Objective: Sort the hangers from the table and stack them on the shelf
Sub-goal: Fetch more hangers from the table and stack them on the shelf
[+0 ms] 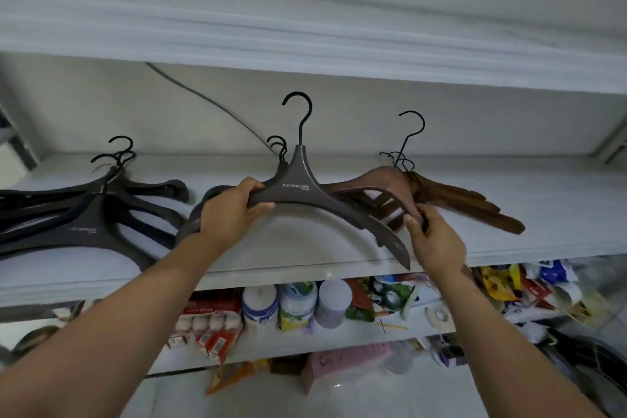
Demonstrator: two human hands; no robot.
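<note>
White shelf (509, 248) with three piles of hangers side by side. At the left, black hangers (84, 214), flat and overlapping, hooks toward the back wall. In the middle, a grey pile (191, 217), hooks bunched together at the back. At the right, brown hangers (475, 204), fanned out, hooks also to the back.

Left hand (230, 210) wrapped round the left arm of the top grey hanger (298, 187): fingers over the top, thumb underneath, a full grip. Grey hanger tilted up off the middle pile, hook pointing up in front of the back wall, white lettering across the neck, right tip down near the shelf's front edge.

Right hand (434, 241) apart from the left, at the near end of the light brown hanger (386, 183). Thumb and fingertips closed in a pinch on the tip of its front arm. Light brown hanger lying at the left of the brown pile, just behind the grey hanger's right arm.

Above, an upper shelf (305, 44), blurred. Along the back wall, a thin dark cable (210, 102) slanting down toward the grey hooks. Below, a lower shelf (305, 346) crowded with white bottles (261, 305), red boxes (210, 339) and bright packets (502, 285). Both forearms bare, reaching up from the bottom corners.
</note>
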